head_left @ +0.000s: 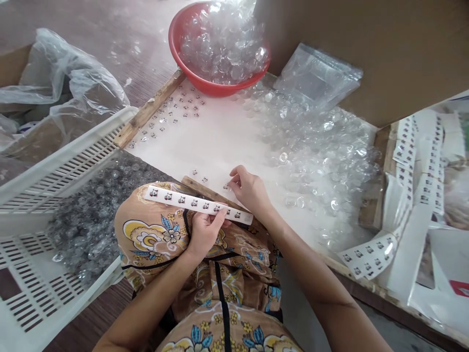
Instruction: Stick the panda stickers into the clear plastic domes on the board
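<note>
My left hand (207, 232) pinches a white strip of panda stickers (194, 202) between thumb and fingers, above my lap. The strip slants down to the right and carries a row of small pandas. Over the near edge of the white board, my right hand (249, 190) is closed in a pinch. At its fingertips is a small clear piece with a panda (226, 186); I cannot tell whether it touches the board. Two similar panda pieces (194, 172) lie just left of it. Many clear discs (304, 142) cover the right side of the white board (220, 132).
A red basin (220, 90) heaped with clear discs stands at the back. Several panda pieces (176, 121) lie by a wooden strip (150, 110). A white crate (32, 288) of dark-looking clear pieces stands left. Sticker strips (370, 254), a plastic bag (318, 76) and cardboard (384, 54) are right.
</note>
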`<act>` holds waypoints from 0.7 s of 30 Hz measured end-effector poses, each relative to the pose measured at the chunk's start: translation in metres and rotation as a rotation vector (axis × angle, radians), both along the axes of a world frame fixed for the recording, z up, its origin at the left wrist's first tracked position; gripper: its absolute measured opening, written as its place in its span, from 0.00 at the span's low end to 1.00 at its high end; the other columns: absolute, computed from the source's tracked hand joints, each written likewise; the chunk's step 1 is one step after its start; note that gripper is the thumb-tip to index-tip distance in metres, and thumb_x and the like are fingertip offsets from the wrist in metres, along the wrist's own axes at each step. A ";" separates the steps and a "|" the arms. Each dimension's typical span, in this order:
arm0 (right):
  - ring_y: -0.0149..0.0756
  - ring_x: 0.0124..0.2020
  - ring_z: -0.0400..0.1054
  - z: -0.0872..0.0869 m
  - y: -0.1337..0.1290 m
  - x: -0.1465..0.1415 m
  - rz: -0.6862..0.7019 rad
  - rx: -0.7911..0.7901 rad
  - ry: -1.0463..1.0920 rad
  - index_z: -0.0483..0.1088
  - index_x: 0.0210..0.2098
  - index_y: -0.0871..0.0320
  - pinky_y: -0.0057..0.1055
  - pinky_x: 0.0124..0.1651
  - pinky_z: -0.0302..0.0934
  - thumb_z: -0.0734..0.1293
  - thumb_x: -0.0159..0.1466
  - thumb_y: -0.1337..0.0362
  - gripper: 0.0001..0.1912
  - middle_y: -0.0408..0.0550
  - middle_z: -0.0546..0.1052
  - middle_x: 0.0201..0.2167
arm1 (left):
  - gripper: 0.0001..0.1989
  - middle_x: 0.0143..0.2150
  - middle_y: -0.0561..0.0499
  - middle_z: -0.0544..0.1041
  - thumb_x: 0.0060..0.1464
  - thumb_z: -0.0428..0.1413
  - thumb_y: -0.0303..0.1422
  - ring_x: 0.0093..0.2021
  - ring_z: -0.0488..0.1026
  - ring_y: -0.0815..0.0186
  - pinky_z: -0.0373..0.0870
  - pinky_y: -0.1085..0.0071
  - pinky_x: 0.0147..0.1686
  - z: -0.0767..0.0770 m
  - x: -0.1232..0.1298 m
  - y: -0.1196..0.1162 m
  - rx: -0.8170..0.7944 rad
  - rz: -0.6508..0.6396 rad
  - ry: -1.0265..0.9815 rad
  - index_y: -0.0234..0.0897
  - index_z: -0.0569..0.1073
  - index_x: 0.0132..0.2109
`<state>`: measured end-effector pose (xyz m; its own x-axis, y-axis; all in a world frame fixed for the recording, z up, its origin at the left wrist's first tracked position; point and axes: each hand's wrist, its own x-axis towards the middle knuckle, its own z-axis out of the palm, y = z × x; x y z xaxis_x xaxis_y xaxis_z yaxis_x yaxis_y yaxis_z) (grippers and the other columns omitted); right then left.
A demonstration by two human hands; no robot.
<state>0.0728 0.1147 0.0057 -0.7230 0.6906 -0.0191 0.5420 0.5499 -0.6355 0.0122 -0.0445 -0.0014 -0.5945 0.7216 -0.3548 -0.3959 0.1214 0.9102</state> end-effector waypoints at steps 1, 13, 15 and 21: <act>0.37 0.31 0.70 0.004 0.000 0.002 0.003 0.003 0.006 0.68 0.40 0.56 0.31 0.35 0.59 0.64 0.61 0.70 0.08 0.45 0.78 0.32 | 0.14 0.29 0.49 0.82 0.51 0.63 0.40 0.24 0.79 0.63 0.77 0.72 0.25 0.001 0.000 0.000 -0.003 0.004 0.003 0.32 0.79 0.38; 0.35 0.33 0.71 0.031 -0.037 0.058 0.204 0.055 0.112 0.71 0.35 0.56 0.31 0.36 0.63 0.64 0.67 0.66 0.05 0.47 0.77 0.31 | 0.13 0.27 0.48 0.82 0.53 0.62 0.40 0.25 0.79 0.62 0.77 0.71 0.27 0.000 -0.002 0.004 -0.028 0.037 0.085 0.32 0.80 0.33; 0.36 0.33 0.71 0.030 -0.040 0.056 0.226 0.110 0.137 0.71 0.35 0.56 0.32 0.36 0.64 0.63 0.67 0.67 0.06 0.48 0.77 0.32 | 0.14 0.27 0.47 0.82 0.53 0.62 0.41 0.25 0.79 0.61 0.77 0.71 0.27 0.001 -0.002 0.004 -0.045 0.039 0.072 0.32 0.80 0.33; 0.36 0.39 0.71 0.035 -0.018 0.050 0.123 -0.061 0.296 0.71 0.32 0.55 0.33 0.40 0.67 0.66 0.65 0.65 0.05 0.49 0.76 0.38 | 0.15 0.22 0.48 0.80 0.52 0.62 0.42 0.23 0.78 0.63 0.76 0.73 0.25 0.004 -0.003 0.006 -0.042 0.055 0.051 0.32 0.78 0.29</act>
